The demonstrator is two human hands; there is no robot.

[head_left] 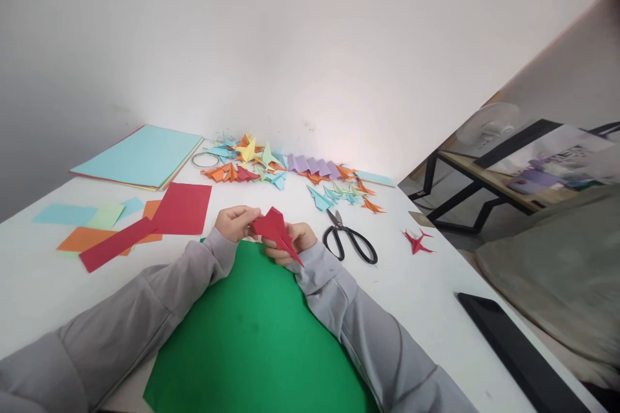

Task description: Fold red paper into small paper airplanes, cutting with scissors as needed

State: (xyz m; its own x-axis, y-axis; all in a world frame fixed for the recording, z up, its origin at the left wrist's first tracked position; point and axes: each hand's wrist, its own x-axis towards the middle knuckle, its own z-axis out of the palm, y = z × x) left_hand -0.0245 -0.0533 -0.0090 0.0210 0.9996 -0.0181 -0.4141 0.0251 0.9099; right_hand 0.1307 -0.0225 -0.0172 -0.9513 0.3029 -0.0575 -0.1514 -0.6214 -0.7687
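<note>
1. A green sheet (261, 335) lies at the table's (411, 310) near edge; a flat black device (513, 348) follows the right edge.
2. Above the sheet's far end, forearms angled inward, the left hand (237, 222) pinches a red folded paper (272, 227); the right hand (300, 239) grips it, fingers curled beneath.
3. Scissors (341, 228) lie just beside the right hand, a red paper figure (416, 243) near the right edge, loose paper pieces (116, 242) toward the left.
4. Folded figures (247, 151) line the far edge; stacked sheets (140, 155) occupy the far left corner.
</note>
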